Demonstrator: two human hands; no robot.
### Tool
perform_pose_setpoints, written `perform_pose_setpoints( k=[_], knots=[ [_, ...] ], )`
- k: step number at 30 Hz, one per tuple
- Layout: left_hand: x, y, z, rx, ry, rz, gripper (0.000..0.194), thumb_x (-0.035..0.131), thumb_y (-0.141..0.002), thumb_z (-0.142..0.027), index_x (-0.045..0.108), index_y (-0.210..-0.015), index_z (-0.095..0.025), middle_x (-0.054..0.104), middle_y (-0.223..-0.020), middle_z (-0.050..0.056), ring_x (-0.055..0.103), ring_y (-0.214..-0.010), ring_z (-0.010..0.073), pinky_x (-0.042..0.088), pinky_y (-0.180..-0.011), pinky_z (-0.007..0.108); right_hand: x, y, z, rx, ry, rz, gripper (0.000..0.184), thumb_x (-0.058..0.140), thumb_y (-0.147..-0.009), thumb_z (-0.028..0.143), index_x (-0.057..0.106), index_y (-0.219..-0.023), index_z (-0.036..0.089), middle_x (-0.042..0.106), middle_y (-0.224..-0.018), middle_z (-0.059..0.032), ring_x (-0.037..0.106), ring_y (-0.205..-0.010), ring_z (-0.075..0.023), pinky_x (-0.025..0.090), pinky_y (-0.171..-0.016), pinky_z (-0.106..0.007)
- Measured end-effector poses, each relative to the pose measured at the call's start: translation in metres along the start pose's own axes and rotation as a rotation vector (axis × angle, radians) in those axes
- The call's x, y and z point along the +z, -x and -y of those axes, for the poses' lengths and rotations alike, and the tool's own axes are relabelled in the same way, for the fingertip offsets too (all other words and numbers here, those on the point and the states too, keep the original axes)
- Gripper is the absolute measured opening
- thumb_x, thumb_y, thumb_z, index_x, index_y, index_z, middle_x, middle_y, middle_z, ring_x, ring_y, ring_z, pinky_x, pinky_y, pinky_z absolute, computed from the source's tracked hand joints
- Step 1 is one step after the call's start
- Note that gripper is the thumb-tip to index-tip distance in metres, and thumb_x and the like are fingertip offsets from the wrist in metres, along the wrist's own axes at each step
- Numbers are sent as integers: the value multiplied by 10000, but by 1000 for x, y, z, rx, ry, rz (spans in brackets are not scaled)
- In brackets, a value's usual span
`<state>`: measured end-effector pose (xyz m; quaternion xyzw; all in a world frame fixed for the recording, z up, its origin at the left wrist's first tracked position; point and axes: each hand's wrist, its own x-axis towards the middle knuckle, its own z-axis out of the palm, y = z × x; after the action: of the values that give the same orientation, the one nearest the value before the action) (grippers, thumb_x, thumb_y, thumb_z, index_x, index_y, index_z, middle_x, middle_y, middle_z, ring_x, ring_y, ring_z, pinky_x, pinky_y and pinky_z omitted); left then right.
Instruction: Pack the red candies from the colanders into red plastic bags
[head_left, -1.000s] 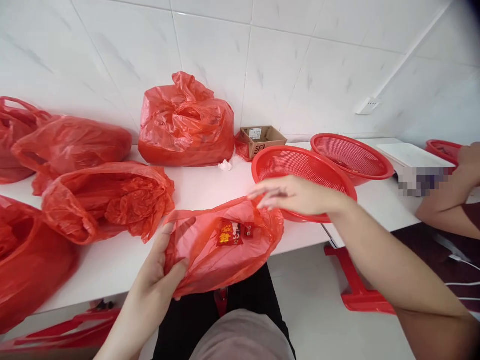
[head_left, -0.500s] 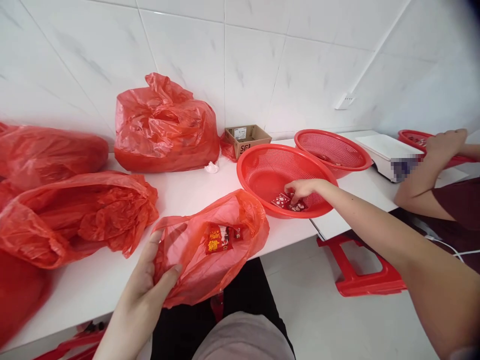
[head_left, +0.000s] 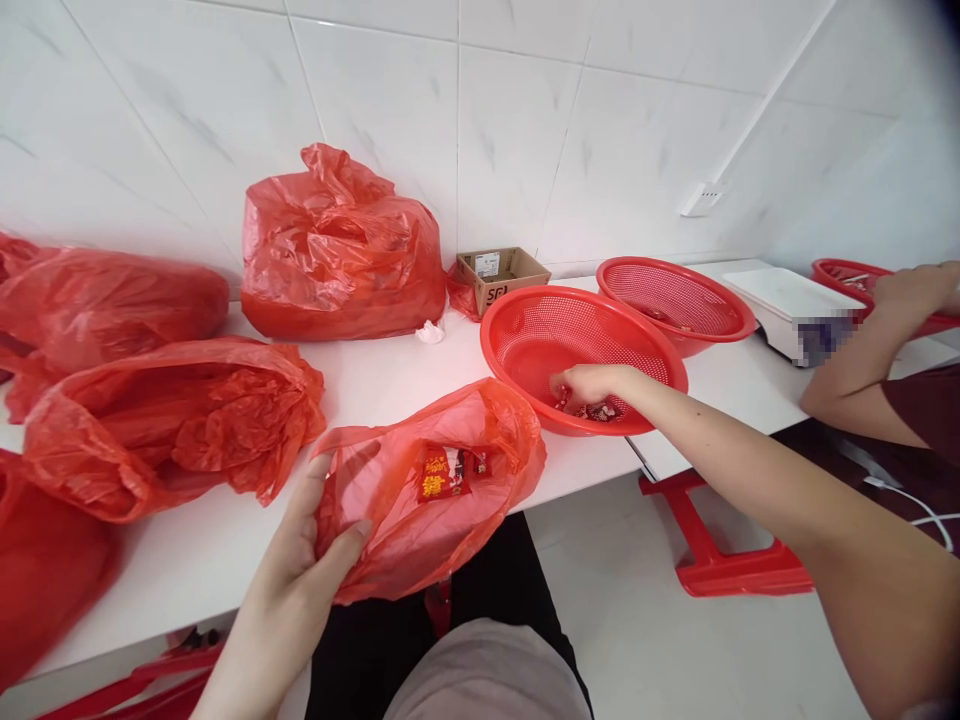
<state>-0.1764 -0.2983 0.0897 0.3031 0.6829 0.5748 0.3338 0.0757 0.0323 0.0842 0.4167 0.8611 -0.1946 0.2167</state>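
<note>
My left hand grips the near rim of a red plastic bag, thumb inside and fingers under the film. The bag's mouth gapes, showing red packets with yellow lettering lying in it. My right hand reaches down into a red perforated basket. Its fingers are bent and closed over small dark red and white packets at the basket's near side. What the fingertips pinch is partly hidden.
More red bags stand along the wall and at left, one with its mouth open. Behind are a small cardboard box, a second basket and a white scale. A co-worker's arm is at far right; a red stool stands below.
My right hand has moved slightly left within the basket and closed over the packets. My left hand still holds the bag. The whole view has shifted a little.
</note>
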Motion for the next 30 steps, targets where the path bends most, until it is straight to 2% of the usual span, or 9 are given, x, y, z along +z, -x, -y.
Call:
perform_pose_setpoints(
  k=[3,6,12,16,19,22,25,27,30],
  knots=[
    [3,1,-5,-18,-3,43,808,676,-783,-308,310,-1503,-324,428,-1512,54,398,-1378,309,460,-1045,385,-12,-2,-4,-1,55,-81,78,661,-751,250,600,-738,203,635,-759,-58,594,-726,-212,361,-596,-297],
    [7,2,-12,-19,26,65,789,653,-806,-342,295,-1509,-310,416,-1521,62,366,-1401,292,375,-1118,405,-25,-1,-7,20,79,-175,24,610,-800,238,608,-807,216,648,-864,-71,595,-865,-246,368,-656,-309],
    [10,2,-14,-35,50,74,766,628,-827,-347,279,-1508,-345,350,-1561,21,297,-1439,267,271,-1177,422,-10,0,3,132,39,-73,301,773,-559,67,620,-775,209,607,-682,-65,614,-757,-276,421,-651,-361],
    [5,0,-7,25,-18,59,742,617,-836,-348,297,-1505,-336,377,-1546,26,257,-1456,257,229,-1191,401,-10,1,3,116,-15,-112,250,767,-595,87,612,-759,192,616,-738,-83,623,-819,-281,450,-706,-374],
    [2,-2,-3,26,-43,44,738,617,-839,-346,296,-1504,-340,388,-1538,30,287,-1444,262,217,-1194,418,-31,14,12,1,-110,-237,278,726,-706,210,603,-956,207,643,-937,-80,616,-927,-263,465,-764,-347],
    [3,-3,-3,5,-28,29,742,630,-833,-351,304,-1499,-354,361,-1553,24,311,-1433,268,273,-1174,408,-46,39,50,-362,-448,-320,348,684,-778,350,548,-1076,233,635,-1072,-47,612,-989,-214,490,-786,-299],
    [9,-4,-7,2,5,44,762,636,-827,-357,286,-1505,-355,329,-1570,19,296,-1438,274,379,-1116,368,-34,59,110,-642,-583,-163,332,710,-768,352,558,-1040,237,657,-1021,-11,631,-938,-185,506,-782,-287],
    [12,-4,-10,-3,20,67,776,628,-834,-357,259,-1516,-339,347,-1560,35,325,-1424,282,416,-1088,365,-15,61,146,-636,-486,-111,289,695,-794,334,586,-1045,240,673,-1002,-12,638,-908,-191,510,-790,-310],
    [11,-5,-7,18,4,72,760,610,-853,-335,245,-1519,-338,347,-1559,34,321,-1426,278,363,-1125,389,4,54,173,-534,-364,-199,420,690,-812,344,589,-1207,245,655,-1173,-61,627,-1013,-256,494,-877,-368]
  ],
)
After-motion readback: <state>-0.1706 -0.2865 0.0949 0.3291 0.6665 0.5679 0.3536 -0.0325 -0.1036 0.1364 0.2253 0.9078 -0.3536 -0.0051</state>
